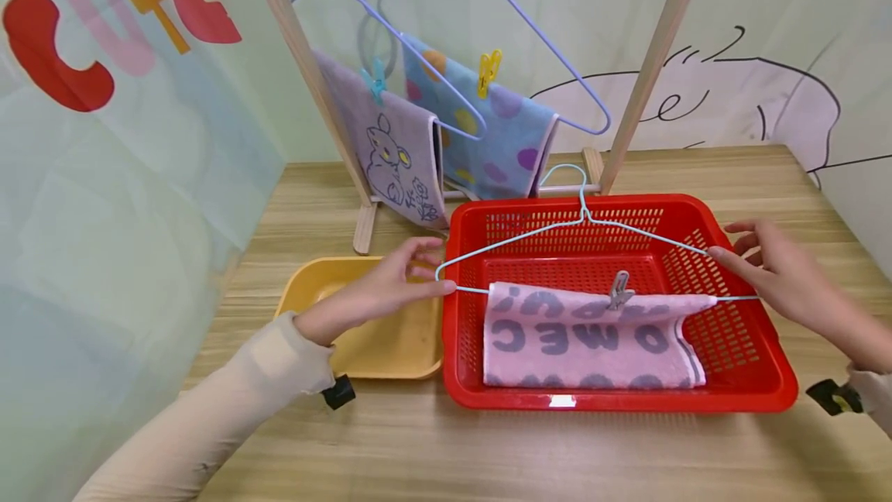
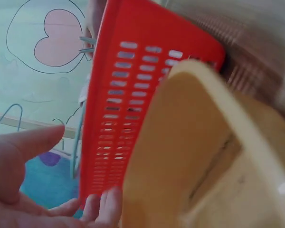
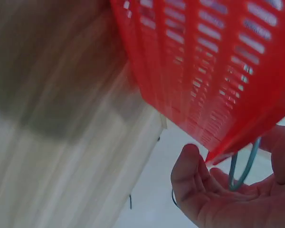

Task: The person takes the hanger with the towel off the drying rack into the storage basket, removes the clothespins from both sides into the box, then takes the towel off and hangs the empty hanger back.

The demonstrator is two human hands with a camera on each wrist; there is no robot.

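A pale blue clothes hanger [image 1: 516, 238] lies across the red basket [image 1: 753, 401]. Over its lower bar hangs a pink towel [image 1: 592, 362] with grey letters, and a grey clothespin [image 1: 619, 290] clips the towel at the bar. My left hand [image 1: 390, 281] is at the hanger's left corner, thumb tip close to the bar; in the left wrist view its fingers are spread beside the basket wall. At the right corner is my right hand [image 1: 780, 277], its thumb against the sloping arm. The right wrist view shows the hanger end [image 3: 243, 166] between loosely bent fingers and thumb.
A yellow tray [image 1: 369, 339] stands left of the basket. Behind, a wooden rack [image 1: 648, 60] carries purple hangers [image 1: 530, 22], with a lilac towel [image 1: 390, 138] clipped by a blue clothespin [image 1: 376, 84] and a dotted blue towel [image 1: 481, 115] with a yellow clothespin [image 1: 488, 74].
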